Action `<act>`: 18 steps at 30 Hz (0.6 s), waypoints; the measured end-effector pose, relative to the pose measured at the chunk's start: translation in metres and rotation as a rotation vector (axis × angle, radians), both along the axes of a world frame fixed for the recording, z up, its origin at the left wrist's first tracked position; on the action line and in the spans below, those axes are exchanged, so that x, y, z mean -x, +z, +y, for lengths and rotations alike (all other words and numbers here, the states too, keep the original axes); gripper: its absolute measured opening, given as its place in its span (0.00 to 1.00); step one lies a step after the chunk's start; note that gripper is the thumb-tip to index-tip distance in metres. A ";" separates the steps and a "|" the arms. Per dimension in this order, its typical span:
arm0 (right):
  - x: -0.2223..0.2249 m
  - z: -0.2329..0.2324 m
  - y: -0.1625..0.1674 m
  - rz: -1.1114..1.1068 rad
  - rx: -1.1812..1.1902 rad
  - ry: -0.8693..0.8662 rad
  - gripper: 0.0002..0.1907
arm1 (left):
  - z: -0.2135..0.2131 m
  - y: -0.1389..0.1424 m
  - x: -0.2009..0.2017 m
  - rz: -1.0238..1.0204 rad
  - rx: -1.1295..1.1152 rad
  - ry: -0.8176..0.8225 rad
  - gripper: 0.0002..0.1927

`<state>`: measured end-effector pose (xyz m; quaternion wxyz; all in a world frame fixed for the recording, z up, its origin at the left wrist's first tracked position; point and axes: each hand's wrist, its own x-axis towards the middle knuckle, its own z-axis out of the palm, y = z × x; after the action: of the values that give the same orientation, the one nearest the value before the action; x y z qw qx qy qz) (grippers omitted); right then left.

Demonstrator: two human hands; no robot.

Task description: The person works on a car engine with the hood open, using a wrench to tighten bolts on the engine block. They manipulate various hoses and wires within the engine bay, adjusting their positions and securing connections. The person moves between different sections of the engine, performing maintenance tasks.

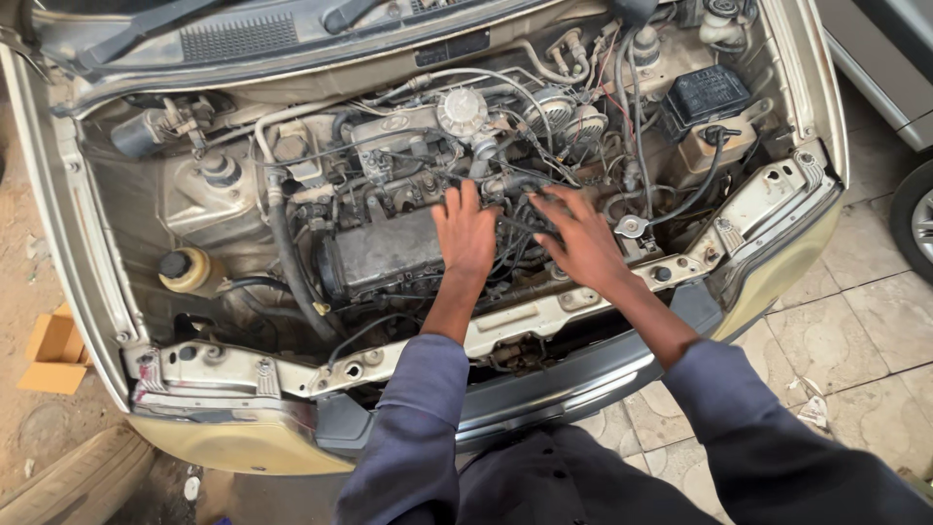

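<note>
I look down into the open engine bay of a beige car. My left hand (465, 231) lies fingers spread on the right end of the dark engine cover (384, 251), among black cables. My right hand (581, 240) reaches in beside it, fingers stretched over the black wiring bundle (517, 226) between both hands. Whether either hand grips a cable is hidden by the fingers. Both arms wear blue-grey sleeves and cross the pale front crossmember (525, 316).
A round distributor cap (461, 110) sits behind the hands. A black fuse box (705, 94) is at the back right, a yellowish reservoir (187, 269) at the left. A cardboard piece (51, 352) lies on the ground left; another car's wheel (915, 222) stands right.
</note>
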<state>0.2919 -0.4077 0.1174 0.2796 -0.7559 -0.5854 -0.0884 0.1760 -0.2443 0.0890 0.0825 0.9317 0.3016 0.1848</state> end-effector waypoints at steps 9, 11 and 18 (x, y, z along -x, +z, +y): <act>0.022 0.012 -0.022 0.414 -0.087 -0.119 0.21 | 0.012 0.024 -0.002 0.090 0.225 0.023 0.14; 0.022 0.005 -0.026 0.510 -0.097 -0.165 0.19 | 0.012 0.023 -0.003 0.121 0.273 0.047 0.17; 0.009 -0.005 -0.022 0.588 -0.082 -0.239 0.17 | 0.023 -0.014 -0.004 -0.070 0.172 -0.157 0.39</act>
<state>0.2827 -0.4124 0.0955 0.4548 -0.8004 -0.3825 0.0783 0.1802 -0.2213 0.0754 0.1870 0.9348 0.2397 0.1836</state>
